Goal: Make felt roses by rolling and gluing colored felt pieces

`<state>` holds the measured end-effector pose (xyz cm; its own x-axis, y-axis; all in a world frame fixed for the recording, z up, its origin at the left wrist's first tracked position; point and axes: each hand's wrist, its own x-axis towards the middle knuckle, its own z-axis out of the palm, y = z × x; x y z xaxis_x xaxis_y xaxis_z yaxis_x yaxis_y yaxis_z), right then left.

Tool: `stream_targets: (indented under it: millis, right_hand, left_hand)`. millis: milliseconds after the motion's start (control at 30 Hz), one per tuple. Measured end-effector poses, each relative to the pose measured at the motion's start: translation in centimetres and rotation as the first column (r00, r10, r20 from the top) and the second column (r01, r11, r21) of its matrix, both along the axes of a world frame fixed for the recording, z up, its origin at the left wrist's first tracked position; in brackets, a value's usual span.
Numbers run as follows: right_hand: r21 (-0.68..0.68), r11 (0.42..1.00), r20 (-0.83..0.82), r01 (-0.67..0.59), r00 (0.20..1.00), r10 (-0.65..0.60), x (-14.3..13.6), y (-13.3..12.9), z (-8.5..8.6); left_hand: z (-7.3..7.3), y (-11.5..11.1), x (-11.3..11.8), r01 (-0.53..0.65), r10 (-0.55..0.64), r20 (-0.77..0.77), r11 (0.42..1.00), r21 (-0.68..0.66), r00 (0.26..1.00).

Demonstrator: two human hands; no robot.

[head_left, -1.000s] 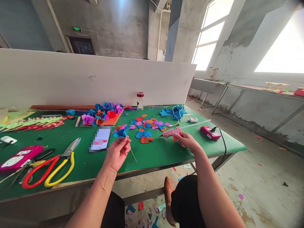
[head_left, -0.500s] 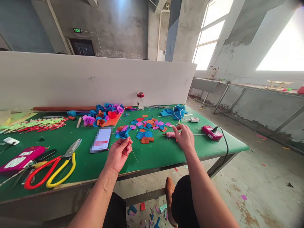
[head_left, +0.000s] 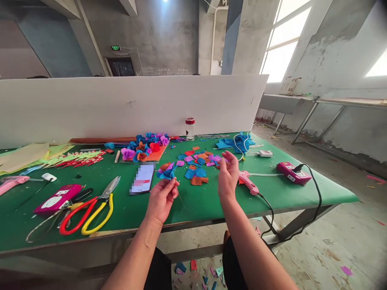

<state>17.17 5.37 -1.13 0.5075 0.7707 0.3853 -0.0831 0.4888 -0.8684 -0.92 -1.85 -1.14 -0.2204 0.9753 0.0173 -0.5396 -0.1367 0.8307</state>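
My left hand (head_left: 164, 197) pinches a blue paper flower (head_left: 167, 172) between thumb and fingers, above the green table. A thin wire stem (head_left: 182, 201) trails below the fingers. My right hand (head_left: 228, 175) is raised with its fingers apart and nothing visible in it. Just right of that hand lies a pink glue gun (head_left: 250, 183) on the table, its front end hidden behind the hand. Between my hands are scattered blue, purple, red and brown paper petals (head_left: 198, 173).
Finished paper flowers (head_left: 141, 146) lie on an orange sheet beyond a phone (head_left: 142, 179). Red-and-yellow-handled shears (head_left: 107, 197) and a magenta power strip (head_left: 57, 198) are at the left. Another magenta power strip (head_left: 293, 174), a lidded jar (head_left: 190, 129) and blue paper (head_left: 238, 141) stand farther off.
My right hand has come away from the glue gun, which now lies on the table, and its fingers have spread. My left hand still holds the blue flower. The view has turned left.
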Motion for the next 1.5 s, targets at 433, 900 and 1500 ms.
stream_targets:
  millis: [433, 900, 1500]
  right_hand:
    - [-0.178, 0.902, 0.539, -0.394, 0.728, 0.424, -6.5, -5.8, 0.7]
    - [-0.100, 0.928, 0.527, -0.359, 0.772, 0.355, -5.8, -5.8, 1.4]
    - [-0.111, 0.926, 0.557, -0.360, 0.750, 0.358, -5.0, -5.6, 1.4]
  left_hand:
    - [0.1, 0.0, 0.8, -0.093, 0.092, -0.106, 0.996, -0.001, 0.990]
    - [-0.3, -0.3, 0.8, -0.029, 0.038, -0.135, 0.998, 0.064, 0.990]
    - [-0.1, -0.4, 1.0, 0.022, -0.007, -0.157, 0.995, 0.098, 0.988]
